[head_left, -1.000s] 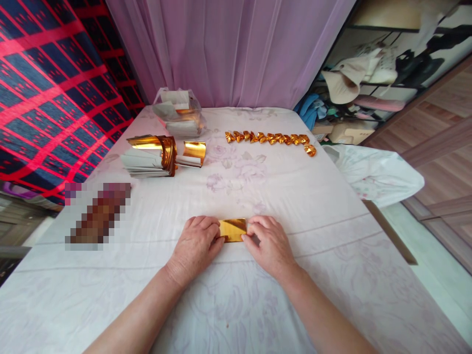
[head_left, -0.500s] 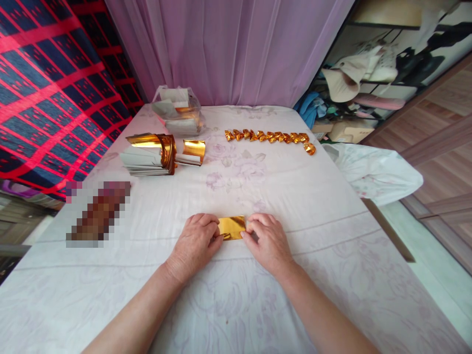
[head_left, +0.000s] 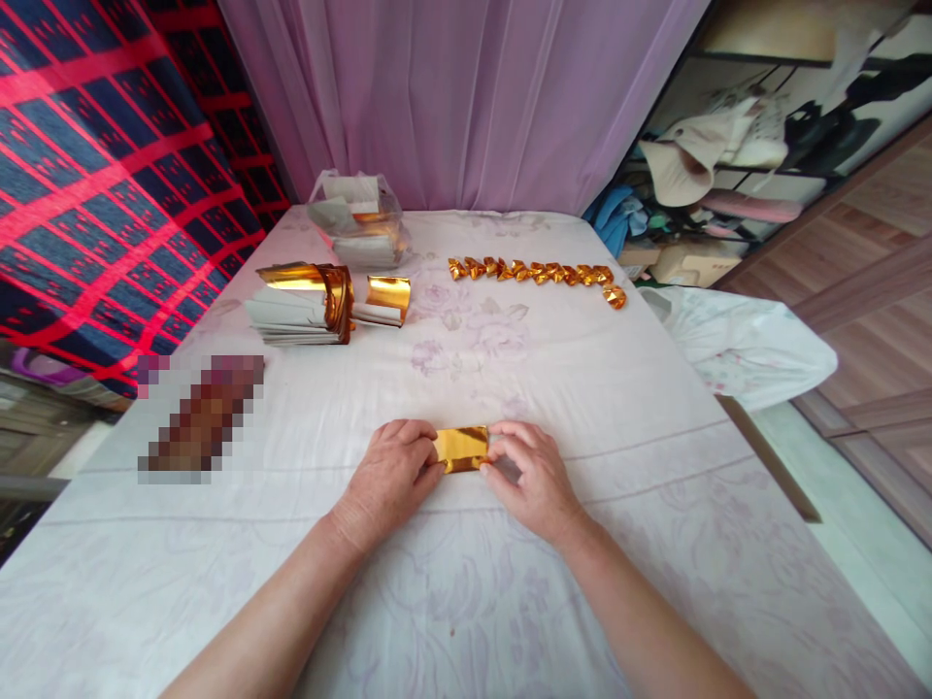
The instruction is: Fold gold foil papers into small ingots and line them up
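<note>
A small rectangle of gold foil paper [head_left: 463,444] lies on the table, its near edge turned up in a narrow fold. My left hand [head_left: 397,473] grips its left end, the thumb at the near corner and the fingers curled behind. At the right end my right hand [head_left: 531,476] pinches the near corner between thumb and fingers. Farther back, a row of folded gold paper pieces [head_left: 535,272] runs across the table. To the left stands a fanned stack of gold and grey paper sheets [head_left: 298,316], with a loose curled sheet [head_left: 388,296] beside it.
A clear plastic bag of paper [head_left: 358,228] sits at the back left. A blurred-out item [head_left: 204,417] lies near the left edge. The table [head_left: 451,582] has a floral cloth. To the right are a white cloth bundle [head_left: 757,345] and shelves with shoes and a cap [head_left: 677,170].
The near edge of the gold foil paper is more evenly turned up along its width. Both hands keep their hold at its ends. The view has shifted slightly.
</note>
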Tool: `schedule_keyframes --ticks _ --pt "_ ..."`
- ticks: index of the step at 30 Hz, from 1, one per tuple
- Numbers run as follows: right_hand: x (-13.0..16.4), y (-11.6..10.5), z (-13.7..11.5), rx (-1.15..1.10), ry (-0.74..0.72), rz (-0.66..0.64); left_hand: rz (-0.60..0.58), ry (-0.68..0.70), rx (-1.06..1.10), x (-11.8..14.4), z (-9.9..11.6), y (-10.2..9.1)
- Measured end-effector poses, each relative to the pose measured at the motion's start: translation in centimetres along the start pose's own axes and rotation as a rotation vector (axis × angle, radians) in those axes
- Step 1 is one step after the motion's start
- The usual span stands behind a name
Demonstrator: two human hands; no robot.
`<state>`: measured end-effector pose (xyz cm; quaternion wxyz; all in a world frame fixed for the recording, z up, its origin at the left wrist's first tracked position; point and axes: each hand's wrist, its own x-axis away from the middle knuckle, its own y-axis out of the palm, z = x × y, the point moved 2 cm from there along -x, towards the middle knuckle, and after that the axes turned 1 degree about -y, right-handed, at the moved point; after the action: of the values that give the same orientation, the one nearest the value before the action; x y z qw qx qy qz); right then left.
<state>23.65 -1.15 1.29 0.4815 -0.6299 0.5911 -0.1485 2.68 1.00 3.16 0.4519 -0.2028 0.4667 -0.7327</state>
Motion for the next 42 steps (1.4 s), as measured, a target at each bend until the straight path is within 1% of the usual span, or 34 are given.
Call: schedule_keyframes --ticks 6,11,16,22,29,35,42 --pt "0.1 0.4 0.2 0.055 0.019 0.008 -0.001 0.003 0.004 0.1 0.0 0.0" --pt "0.0 0.4 -0.2 0.126 0.028 -0.026 -0.012 -0.003 0.002 0.1 -0.1 0.1" --pt "-0.2 0.3 -0.6 0.166 0.039 -0.055 0.002 0.006 0.005 0.1 -0.1 0.1" --pt "-0.3 0.4 -0.7 0.200 0.057 -0.057 0.006 0.009 0.012 0.0 -0.1 0.1" --pt "-0.5 0.3 -1.0 0.202 0.093 -0.070 0.002 -0.009 0.006 0.1 -0.3 0.3" --pt "-0.4 0.5 -0.9 0.208 0.092 -0.052 0.009 0.023 0.025 0.1 -0.3 0.3" --pt "-0.3 0.5 -0.9 0.187 0.101 -0.046 0.001 0.015 0.017 0.1 -0.4 0.3"
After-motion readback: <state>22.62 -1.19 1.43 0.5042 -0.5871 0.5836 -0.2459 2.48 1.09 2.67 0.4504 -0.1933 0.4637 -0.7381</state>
